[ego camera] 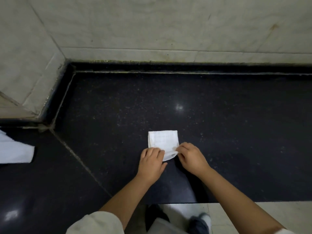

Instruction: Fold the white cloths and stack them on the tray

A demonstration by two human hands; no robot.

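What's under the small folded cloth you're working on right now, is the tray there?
The folded cloth lies directly on the black countertop; no tray shows. Both hands, left hand and right hand, cover its near edge, hiding that part.

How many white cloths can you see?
2: one cloth at the counter's middle, held by both hands; another cloth at the left edge, partly out of frame. More may be hidden.
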